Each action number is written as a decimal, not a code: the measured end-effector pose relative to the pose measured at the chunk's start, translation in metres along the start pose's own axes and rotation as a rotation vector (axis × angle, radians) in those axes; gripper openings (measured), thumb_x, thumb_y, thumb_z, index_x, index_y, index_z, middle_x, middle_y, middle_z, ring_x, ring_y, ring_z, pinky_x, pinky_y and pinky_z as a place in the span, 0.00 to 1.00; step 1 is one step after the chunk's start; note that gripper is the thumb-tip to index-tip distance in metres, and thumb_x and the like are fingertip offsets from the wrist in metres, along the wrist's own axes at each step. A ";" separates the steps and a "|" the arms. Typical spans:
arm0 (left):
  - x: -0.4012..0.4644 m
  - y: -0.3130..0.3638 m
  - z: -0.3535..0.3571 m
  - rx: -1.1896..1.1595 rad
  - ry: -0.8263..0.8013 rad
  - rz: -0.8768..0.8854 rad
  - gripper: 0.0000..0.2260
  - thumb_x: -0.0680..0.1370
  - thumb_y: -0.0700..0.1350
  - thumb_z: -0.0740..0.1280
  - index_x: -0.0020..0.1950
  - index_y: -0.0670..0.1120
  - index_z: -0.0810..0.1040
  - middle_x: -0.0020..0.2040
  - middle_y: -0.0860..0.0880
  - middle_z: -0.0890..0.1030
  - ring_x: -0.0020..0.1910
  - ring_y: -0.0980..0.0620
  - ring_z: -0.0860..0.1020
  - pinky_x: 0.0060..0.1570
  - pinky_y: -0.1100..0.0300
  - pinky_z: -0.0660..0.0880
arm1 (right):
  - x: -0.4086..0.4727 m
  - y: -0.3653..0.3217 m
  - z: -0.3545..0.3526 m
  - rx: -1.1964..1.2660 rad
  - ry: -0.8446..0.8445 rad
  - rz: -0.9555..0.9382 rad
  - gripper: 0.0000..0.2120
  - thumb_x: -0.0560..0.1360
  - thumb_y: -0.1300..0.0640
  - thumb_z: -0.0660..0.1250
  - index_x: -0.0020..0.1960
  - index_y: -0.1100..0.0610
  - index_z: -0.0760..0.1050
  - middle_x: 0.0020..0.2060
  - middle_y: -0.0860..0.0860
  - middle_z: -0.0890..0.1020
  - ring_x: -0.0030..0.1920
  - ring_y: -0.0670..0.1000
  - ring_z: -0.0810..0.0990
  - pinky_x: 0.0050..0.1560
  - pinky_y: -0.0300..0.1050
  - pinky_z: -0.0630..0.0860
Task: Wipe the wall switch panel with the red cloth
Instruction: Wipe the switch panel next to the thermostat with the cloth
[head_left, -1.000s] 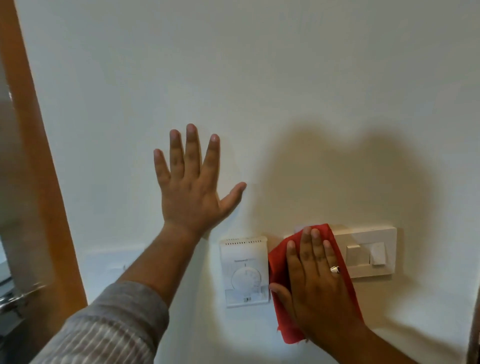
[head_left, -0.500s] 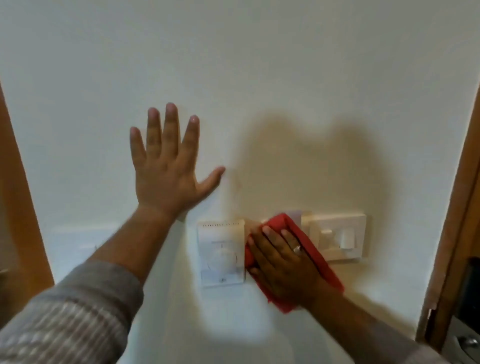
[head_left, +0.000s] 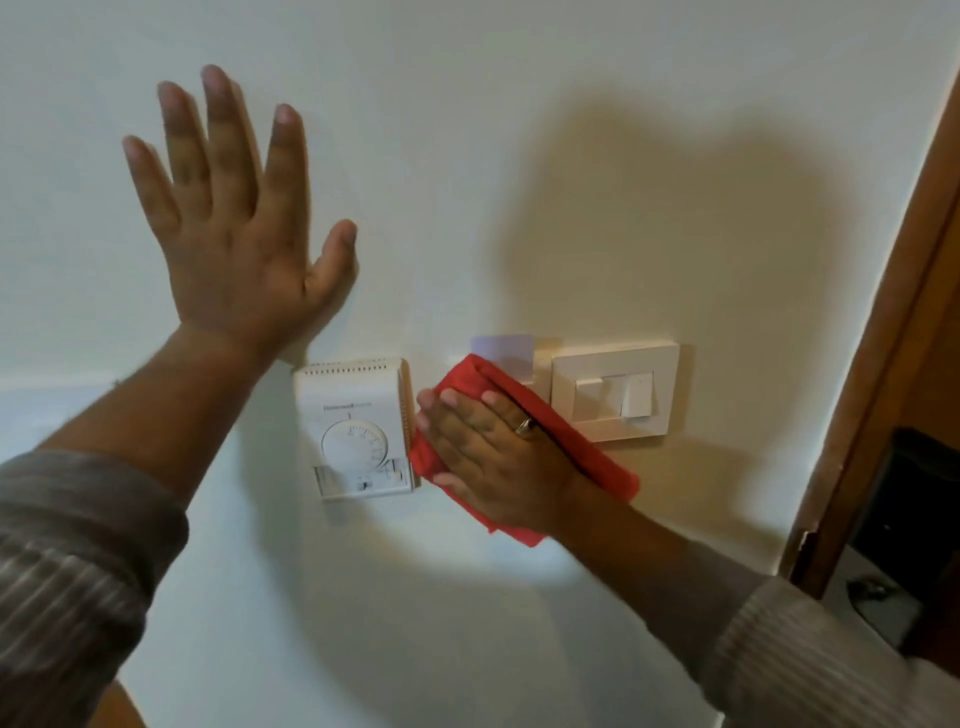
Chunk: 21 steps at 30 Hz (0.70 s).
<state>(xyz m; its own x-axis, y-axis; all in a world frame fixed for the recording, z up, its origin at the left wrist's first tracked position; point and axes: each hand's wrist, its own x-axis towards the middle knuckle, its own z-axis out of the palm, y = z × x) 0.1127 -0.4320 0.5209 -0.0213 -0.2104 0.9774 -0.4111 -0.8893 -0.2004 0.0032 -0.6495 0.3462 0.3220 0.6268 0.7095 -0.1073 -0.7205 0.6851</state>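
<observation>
A white wall switch panel (head_left: 618, 389) with two rockers is fixed to the cream wall at centre right. My right hand (head_left: 488, 457) presses a folded red cloth (head_left: 576, 441) flat against the wall, over the panel's left end and the gap beside it. The hand covers most of the cloth; red edges show above, left and below the fingers. My left hand (head_left: 234, 223) is spread flat on the wall up at the left, fingers apart, holding nothing.
A white dial thermostat (head_left: 358, 426) sticks out from the wall directly left of the cloth. A small pale card (head_left: 501, 348) sits above the cloth. A brown wooden door frame (head_left: 893, 291) runs down the right edge, with dark door hardware (head_left: 914, 514) beyond it.
My right hand slid the red cloth leftward off the switch panel toward the thermostat, uncovering more of the panel. The view swung right, and the right door frame came into sight.
</observation>
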 end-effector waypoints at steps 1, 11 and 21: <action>0.003 -0.001 0.000 0.015 -0.001 0.026 0.34 0.81 0.63 0.56 0.80 0.42 0.63 0.77 0.26 0.62 0.75 0.21 0.60 0.71 0.24 0.54 | -0.003 0.006 0.001 0.025 0.009 -0.041 0.29 0.83 0.43 0.58 0.77 0.61 0.62 0.77 0.58 0.59 0.79 0.57 0.56 0.80 0.56 0.50; 0.005 -0.006 0.009 0.030 -0.028 0.019 0.38 0.80 0.69 0.53 0.82 0.45 0.58 0.79 0.31 0.62 0.78 0.27 0.60 0.73 0.25 0.57 | -0.005 0.003 0.002 0.055 0.029 0.018 0.31 0.82 0.41 0.60 0.77 0.60 0.62 0.76 0.56 0.61 0.78 0.57 0.57 0.80 0.55 0.48; 0.001 -0.002 -0.009 -0.066 -0.110 -0.037 0.38 0.79 0.70 0.47 0.83 0.51 0.53 0.82 0.39 0.58 0.82 0.37 0.57 0.76 0.35 0.58 | 0.003 -0.011 0.003 0.014 -0.016 0.225 0.35 0.82 0.39 0.57 0.78 0.62 0.58 0.77 0.57 0.63 0.77 0.59 0.56 0.80 0.56 0.44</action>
<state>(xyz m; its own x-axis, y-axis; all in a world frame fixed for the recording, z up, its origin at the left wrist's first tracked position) 0.1049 -0.4267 0.5226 0.0939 -0.2248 0.9699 -0.4688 -0.8694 -0.1561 0.0078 -0.6401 0.3400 0.3065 0.4449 0.8415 -0.1652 -0.8458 0.5073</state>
